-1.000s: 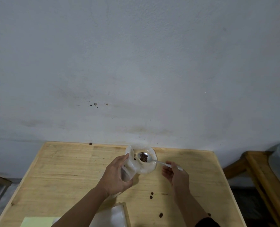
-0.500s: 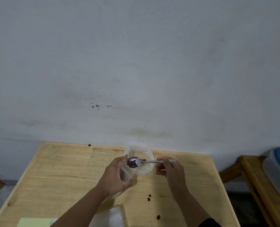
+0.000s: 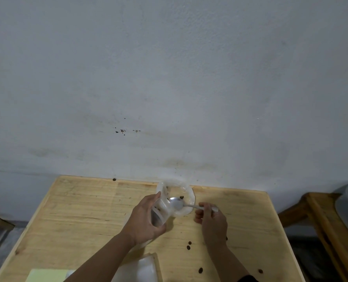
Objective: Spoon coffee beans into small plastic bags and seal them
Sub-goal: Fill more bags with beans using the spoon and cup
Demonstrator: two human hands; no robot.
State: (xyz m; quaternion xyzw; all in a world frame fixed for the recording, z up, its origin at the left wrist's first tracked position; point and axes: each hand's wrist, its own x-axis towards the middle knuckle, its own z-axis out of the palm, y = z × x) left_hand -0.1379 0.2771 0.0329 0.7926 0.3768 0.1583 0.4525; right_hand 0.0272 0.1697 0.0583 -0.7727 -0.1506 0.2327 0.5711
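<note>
— Where is the bag right now?

— The small plastic bag (image 3: pixel 160 212) is in my left hand (image 3: pixel 146 218), thumb and fingers curled round it, held just above the table (image 3: pixel 87 216) with its mouth turned toward the right. A few dark beans show through the plastic.

— And the spoon?

— My right hand (image 3: pixel 211 218) pinches the handle of the metal spoon (image 3: pixel 177 202) near its end. The bowl of the spoon sits right at the bag's opening, touching or just beside it; I cannot tell which. The bowl looks bare and shiny.

— What is under it?

— A shallow clear plastic dish (image 3: pixel 186 192), directly behind the bag and below the spoon, close to the table's far edge by the wall. One coffee bean (image 3: pixel 181 197) lies in it, just past the spoon's bowl.

— Anything else nearby?

— Loose beans (image 3: pixel 189 245) are scattered on the table near my right wrist. A clear plastic container (image 3: pixel 142 269) and a pale yellow sheet (image 3: pixel 46 275) sit at the near edge.
</note>
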